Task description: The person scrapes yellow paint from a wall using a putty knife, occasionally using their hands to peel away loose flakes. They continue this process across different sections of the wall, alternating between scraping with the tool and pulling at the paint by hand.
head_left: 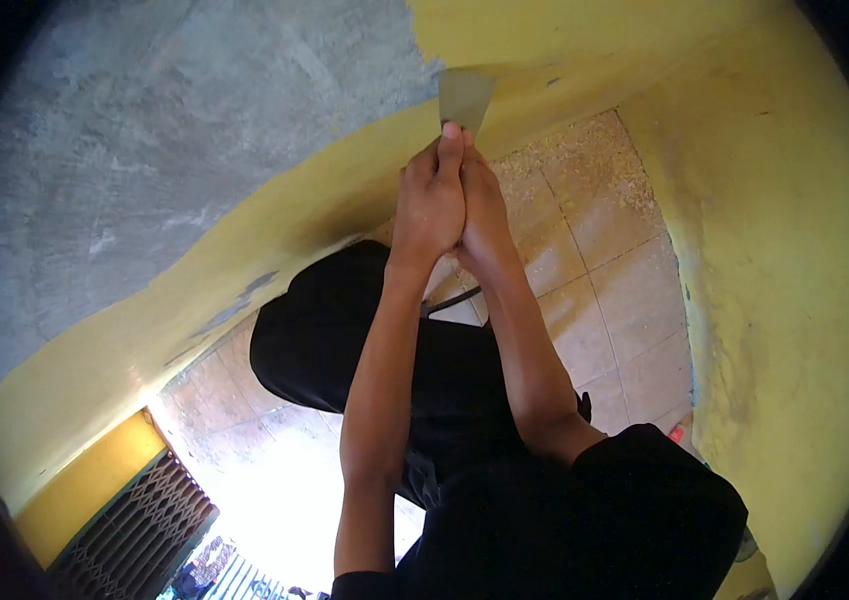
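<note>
A paint scraper [465, 98] with a wide flat blade is held out in front of me, its edge at the wall [584, 35]. Both hands are clasped together round its handle, which they hide. My left hand [428, 207] wraps it from the left, thumb stretched toward the blade. Pressed against it from the other side is my right hand [485, 205], also closed on the handle. The blade lies where yellow paint meets a large grey bare patch [194, 140] on the wall.
Yellow paint flakes [604, 180] litter the tiled floor [574, 300] below. Another yellow wall [774, 280] rises close on the right. My bent knee [319, 325] is near the scraped wall. A folding metal gate [134, 525] stands at lower left, beside bright light.
</note>
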Demonstrator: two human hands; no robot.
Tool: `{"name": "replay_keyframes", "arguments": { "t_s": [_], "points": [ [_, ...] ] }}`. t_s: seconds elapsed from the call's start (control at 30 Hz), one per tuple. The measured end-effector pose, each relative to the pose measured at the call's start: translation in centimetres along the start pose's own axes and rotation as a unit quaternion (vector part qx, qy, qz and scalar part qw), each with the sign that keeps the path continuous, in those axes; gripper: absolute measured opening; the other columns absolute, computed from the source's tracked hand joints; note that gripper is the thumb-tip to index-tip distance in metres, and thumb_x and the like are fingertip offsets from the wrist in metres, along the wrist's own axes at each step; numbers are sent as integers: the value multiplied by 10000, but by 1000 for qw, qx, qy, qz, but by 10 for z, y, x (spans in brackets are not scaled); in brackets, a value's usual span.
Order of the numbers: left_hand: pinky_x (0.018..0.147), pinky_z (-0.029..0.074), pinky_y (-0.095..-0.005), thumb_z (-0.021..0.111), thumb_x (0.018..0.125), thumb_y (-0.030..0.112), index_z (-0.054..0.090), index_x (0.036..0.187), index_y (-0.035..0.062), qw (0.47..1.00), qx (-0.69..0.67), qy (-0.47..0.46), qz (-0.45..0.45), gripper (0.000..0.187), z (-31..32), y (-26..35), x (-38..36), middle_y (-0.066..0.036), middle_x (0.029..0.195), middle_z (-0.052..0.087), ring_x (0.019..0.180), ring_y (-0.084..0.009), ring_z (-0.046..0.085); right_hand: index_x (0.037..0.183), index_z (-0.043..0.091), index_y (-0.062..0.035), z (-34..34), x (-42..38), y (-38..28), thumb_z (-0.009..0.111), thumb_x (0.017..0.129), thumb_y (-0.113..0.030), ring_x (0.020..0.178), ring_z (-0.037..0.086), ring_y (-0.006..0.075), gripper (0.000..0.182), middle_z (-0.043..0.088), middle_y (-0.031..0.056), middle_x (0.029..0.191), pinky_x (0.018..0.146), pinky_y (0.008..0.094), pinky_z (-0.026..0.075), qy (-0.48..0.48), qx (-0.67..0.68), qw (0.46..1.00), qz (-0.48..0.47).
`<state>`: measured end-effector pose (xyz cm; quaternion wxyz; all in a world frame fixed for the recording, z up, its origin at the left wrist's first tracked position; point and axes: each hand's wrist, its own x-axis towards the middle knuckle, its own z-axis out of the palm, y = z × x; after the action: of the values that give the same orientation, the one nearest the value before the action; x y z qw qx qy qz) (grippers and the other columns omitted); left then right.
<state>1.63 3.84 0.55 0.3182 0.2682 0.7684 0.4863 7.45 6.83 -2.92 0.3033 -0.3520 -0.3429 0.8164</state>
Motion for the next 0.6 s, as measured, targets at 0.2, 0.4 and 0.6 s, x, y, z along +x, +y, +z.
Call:
{"name": "replay_keyframes", "arguments": {
  "t_s": [0.2, 0.4, 0.6],
  "points": [
    [870, 479, -438, 365, 1073, 468, 658, 1012, -58, 999, -41, -12, -5, 605, 4, -9, 3, -255, 945, 689, 924, -395, 649, 1212, 547, -31, -6, -6, -2, 396, 1084, -460, 924, 570, 97, 472, 592, 35, 1022, 773, 255, 505, -40, 34, 999, 2],
    [877, 480, -439, 367, 1074, 455, 661, 1007, -58, 999, -39, -24, 19, 595, -1, 21, -6, -255, 932, 685, 912, -397, 641, 1178, 544, -43, 2, -8, -16, 406, 1079, -473, 890, 563, 83, 462, 578, 22, 986, 754, 241, 501, -9, 28, 1000, -12],
    [878, 483, -442, 375, 1071, 448, 670, 998, -61, 999, -27, -23, -14, 593, 1, 1, 1, -263, 953, 688, 951, -422, 650, 1163, 543, -50, 3, -6, -10, 397, 1087, -454, 899, 547, 80, 436, 553, 14, 981, 761, 245, 499, -4, 10, 999, 39]
  ]
}}
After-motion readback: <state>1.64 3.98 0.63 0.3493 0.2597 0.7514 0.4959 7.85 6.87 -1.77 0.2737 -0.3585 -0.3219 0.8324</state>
